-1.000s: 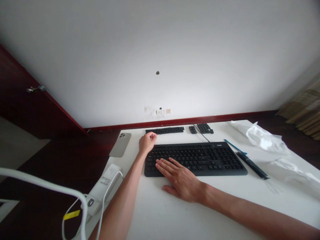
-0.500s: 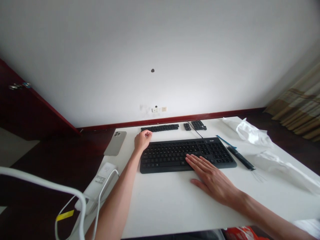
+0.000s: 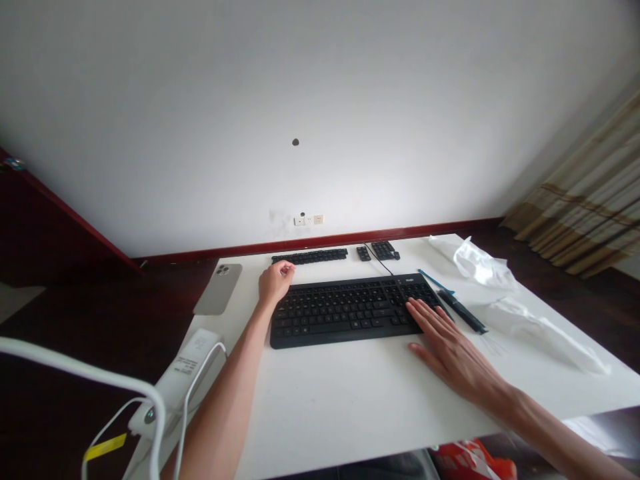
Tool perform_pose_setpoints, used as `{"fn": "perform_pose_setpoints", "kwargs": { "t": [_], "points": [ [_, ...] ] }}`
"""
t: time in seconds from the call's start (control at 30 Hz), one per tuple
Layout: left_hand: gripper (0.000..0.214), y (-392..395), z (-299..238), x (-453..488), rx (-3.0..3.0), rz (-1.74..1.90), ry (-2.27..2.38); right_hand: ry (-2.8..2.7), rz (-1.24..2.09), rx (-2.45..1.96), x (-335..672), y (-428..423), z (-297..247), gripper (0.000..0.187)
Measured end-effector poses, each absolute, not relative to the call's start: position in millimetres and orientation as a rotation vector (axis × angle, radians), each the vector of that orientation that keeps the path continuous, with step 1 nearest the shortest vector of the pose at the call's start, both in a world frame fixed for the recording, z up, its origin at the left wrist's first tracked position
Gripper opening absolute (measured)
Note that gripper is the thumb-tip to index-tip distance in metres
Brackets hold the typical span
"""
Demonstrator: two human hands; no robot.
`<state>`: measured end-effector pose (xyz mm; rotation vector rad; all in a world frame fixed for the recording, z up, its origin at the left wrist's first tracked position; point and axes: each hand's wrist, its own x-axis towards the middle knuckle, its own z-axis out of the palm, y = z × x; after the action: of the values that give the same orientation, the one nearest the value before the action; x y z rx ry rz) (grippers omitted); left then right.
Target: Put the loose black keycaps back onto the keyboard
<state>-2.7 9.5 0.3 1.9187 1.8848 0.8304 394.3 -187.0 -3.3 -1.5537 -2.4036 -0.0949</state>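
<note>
Left hand (image 3: 276,283), right hand (image 3: 453,353): both bare; wrists (image 3: 506,399) bare too. Left forearm (image 3: 233,390), right forearm (image 3: 555,430): bare to view's edge, narrowing handward. Right fingers (image 3: 426,315) long, slim.

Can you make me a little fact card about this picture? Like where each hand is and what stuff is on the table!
Left hand: fingers curled, by the keyboard's far left corner; can't tell if it holds anything
Right hand: spread flat, fingers on the keyboard's right end
Keyboard: black, lying on the white table
Behind keyboard: black key blocks, one long and two shorter
Left side: phone, camera side up; white box with a cable
Right side: thin blue tool, white plastic wrapping
</note>
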Motion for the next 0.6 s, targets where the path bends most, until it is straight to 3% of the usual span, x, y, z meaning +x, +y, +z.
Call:
{"fn": "perform_pose_setpoints", "kwargs": {
  "t": [0.6],
  "points": [
    [0.018, 11.0, -2.2, -1.9, 1.819, 0.990, 1.856, -2.718, 0.221, -1.009, 204.7, -136.5, 4.5, 0.090]
  ]
}}
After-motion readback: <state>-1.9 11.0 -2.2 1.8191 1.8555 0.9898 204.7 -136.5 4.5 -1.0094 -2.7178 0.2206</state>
